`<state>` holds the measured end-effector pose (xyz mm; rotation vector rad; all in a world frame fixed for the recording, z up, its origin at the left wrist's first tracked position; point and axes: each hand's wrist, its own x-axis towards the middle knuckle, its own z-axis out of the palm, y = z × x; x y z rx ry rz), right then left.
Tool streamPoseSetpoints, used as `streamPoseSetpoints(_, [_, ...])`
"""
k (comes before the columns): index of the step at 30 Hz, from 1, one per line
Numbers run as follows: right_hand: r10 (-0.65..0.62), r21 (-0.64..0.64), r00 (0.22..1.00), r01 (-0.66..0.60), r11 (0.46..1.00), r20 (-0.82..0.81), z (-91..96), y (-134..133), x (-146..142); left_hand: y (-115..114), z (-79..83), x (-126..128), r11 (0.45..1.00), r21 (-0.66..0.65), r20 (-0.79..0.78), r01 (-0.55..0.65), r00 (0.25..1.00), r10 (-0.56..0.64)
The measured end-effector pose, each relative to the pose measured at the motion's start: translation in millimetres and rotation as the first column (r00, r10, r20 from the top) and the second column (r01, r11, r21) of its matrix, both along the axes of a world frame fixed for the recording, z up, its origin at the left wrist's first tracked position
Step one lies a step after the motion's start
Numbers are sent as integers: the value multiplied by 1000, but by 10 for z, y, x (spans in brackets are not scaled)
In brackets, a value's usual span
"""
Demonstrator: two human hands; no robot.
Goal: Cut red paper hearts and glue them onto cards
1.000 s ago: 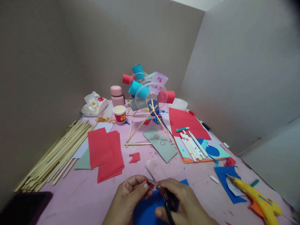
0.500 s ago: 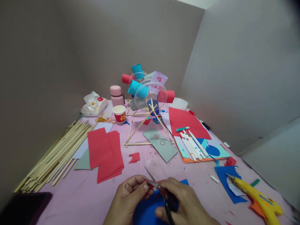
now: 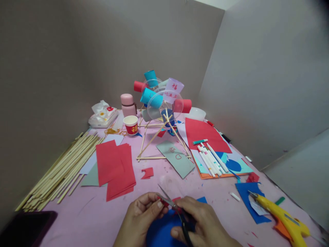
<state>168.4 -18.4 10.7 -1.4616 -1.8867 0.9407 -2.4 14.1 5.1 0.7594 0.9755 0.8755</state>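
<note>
My left hand [image 3: 146,212] is closed, pinching a small piece of red paper [image 3: 166,203] between thumb and fingers. Black-handled scissors [image 3: 171,203] sit in my right hand [image 3: 200,219], whose fingers go through the handles. The blades are parted around the red paper, tips pointing up and left, close to my left fingertips. Below both hands is a round blue piece [image 3: 160,231], partly covered by them. A red paper scrap [image 3: 147,173] lies on the table just beyond my hands.
Red paper sheets [image 3: 122,171] and bamboo sticks [image 3: 64,166] lie left. Ahead stands a stick-framed wheel [image 3: 166,106] with paper cups, near a gray paper [image 3: 177,159]. Markers [image 3: 209,161] rest on coloured sheets; a yellow glue gun [image 3: 280,214] is at right. A phone [image 3: 28,228] lies front left.
The scissors have shifted very slightly and the blades' angle differs a little. More red paper shows beside my right fingers. My left hand has hardly moved.
</note>
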Motion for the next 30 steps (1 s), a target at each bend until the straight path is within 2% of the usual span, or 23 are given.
streamPoseSetpoints(7, [-7,29,1000,6,1000,11,-20,-13,0,31,-90,-14,1000,-16,5,8,1000,-8])
streamPoseSetpoints(13, [-15,-10,1000,15,1000,-27,-31,-21,27,21,-29,1,999,-17,-2,-27,1000,27])
streamPoseSetpoints(17, [-114,-73,989,107,992,-99,-30,9,96,12,34,15,996,-34,-30,-82,996,81])
streamPoseSetpoints(21, [-246,-57,969,245,968,-7,-43,58,158,6,60,32,993,-38,-48,-110,993,108])
streamPoseSetpoints(23, [-257,-43,966,256,966,-7,-49,67,162,9,66,40,990,-56,-41,-129,991,127])
streamPoseSetpoints(27, [-173,-130,953,144,981,-249,-50,58,102,22,63,46,984,-95,-21,-148,989,147])
streamPoseSetpoints(30, [-173,-240,862,61,969,-477,-56,45,24,19,43,44,988,-95,-23,-119,993,118])
